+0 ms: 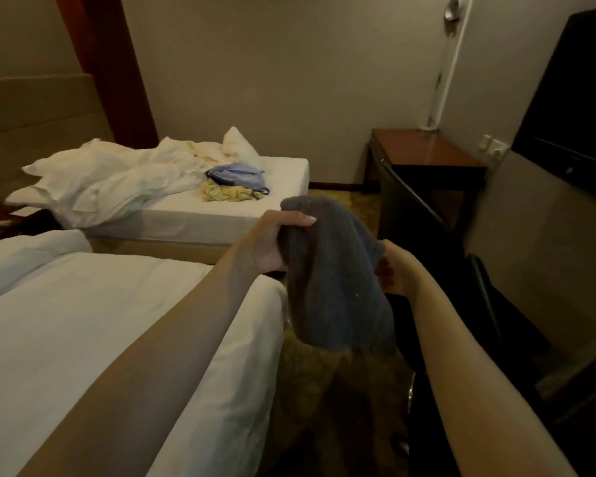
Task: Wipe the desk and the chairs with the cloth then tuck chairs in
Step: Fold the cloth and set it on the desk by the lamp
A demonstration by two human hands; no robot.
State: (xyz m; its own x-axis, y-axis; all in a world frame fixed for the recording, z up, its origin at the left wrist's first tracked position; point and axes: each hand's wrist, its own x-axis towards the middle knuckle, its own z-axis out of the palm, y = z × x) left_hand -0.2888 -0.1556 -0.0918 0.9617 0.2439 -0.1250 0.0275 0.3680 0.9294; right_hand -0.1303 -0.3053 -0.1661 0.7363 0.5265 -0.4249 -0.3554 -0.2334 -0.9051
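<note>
A: From the head camera, where is the cloth (334,280)?

B: In the air, between the near bed (83,321) and a dark shape on the right. That shape is probably a chair, but it's too dim to be sure. The cloth hangs in a loose fold and touches neither.

A: Who holds it?

B: Both hands. The left hand (272,242) grips the top edge, thumb over and fingers curled beneath. The right hand (396,270) pinches the side edge, its fingertips hidden behind the fabric. Held apart like that, I'd judge they're spreading or refolding it for a flat wiping face.

A: And the desk (427,149)?

B: In the far corner, beside the television (572,98) and well apart from the hands. Wiping hasn't begun yet, I'd say.
</note>
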